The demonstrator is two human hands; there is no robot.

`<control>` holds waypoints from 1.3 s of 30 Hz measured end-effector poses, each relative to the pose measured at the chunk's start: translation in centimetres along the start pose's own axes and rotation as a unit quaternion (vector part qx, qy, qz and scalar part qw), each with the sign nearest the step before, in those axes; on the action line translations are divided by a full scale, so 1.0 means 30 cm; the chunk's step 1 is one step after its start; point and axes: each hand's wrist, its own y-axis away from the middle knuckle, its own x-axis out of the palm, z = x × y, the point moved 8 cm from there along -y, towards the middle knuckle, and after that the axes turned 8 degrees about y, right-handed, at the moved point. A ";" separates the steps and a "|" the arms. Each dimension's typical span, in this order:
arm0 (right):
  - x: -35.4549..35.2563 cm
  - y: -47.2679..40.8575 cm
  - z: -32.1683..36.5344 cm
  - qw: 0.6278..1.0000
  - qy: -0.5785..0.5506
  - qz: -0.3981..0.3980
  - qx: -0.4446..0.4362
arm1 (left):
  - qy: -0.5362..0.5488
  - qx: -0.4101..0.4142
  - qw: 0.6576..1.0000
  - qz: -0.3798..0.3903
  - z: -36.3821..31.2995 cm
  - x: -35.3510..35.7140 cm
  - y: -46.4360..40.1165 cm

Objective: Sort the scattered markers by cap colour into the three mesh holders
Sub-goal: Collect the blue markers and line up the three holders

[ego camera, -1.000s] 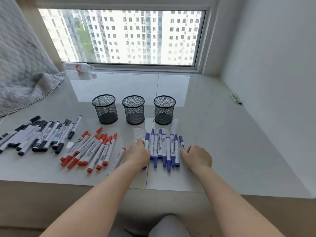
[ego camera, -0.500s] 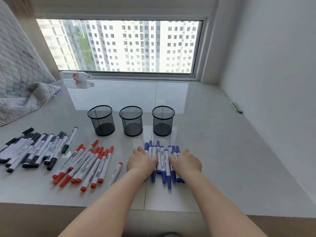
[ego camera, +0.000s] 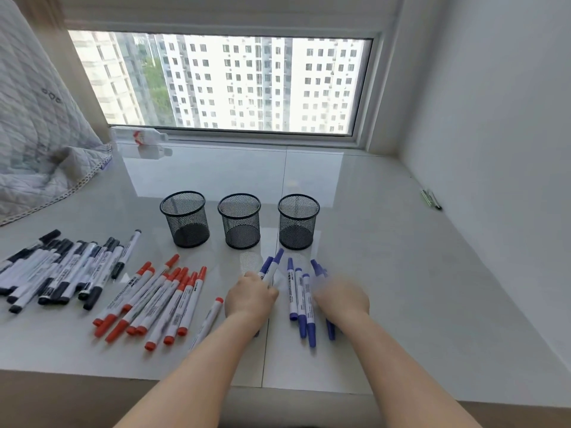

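Head view shows the left hand (ego camera: 251,296) clenched around a small bunch of blue markers (ego camera: 271,268), their caps poking up and forward toward the three mesh holders (ego camera: 298,222), which stand in a row and look empty. More blue markers lie flat on the surface (ego camera: 401,273) just to the right, and the right hand (ego camera: 341,299) rests over them; it is blurred, so I cannot tell whether that grip has closed on any. Red markers (ego camera: 160,301) and black markers (ego camera: 58,267) lie in their own loose groups to the left, untouched. To do this step well, I would square the bunch so all the ends line up, lift it clear of the loose ones, and lower it straight down into one holder, likely the nearest right-hand one. Tilted markers could catch the rim and tip the light mesh.
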 end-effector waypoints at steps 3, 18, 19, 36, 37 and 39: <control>-0.008 0.010 0.003 1.000 -0.003 0.017 -0.006 | 0.029 0.004 1.000 0.001 0.006 -0.009 -0.001; -0.152 -0.129 -0.014 0.765 -0.636 0.067 0.076 | 0.287 0.110 0.952 0.001 -0.129 -0.150 -0.083; -0.206 -0.161 0.006 0.754 -0.651 0.056 0.064 | 0.296 0.118 0.948 -0.009 -0.151 -0.179 -0.102; -0.313 -0.459 0.254 0.784 -0.611 -0.086 -0.068 | 0.582 0.163 0.794 -0.070 -0.402 -0.356 -0.356; -0.302 -0.455 0.251 0.789 -0.603 -0.093 -0.071 | 0.584 0.160 0.793 -0.070 -0.407 -0.347 -0.361; -0.297 -0.447 0.239 0.799 -0.586 -0.115 -0.069 | 0.603 0.143 0.781 -0.072 -0.411 -0.327 -0.372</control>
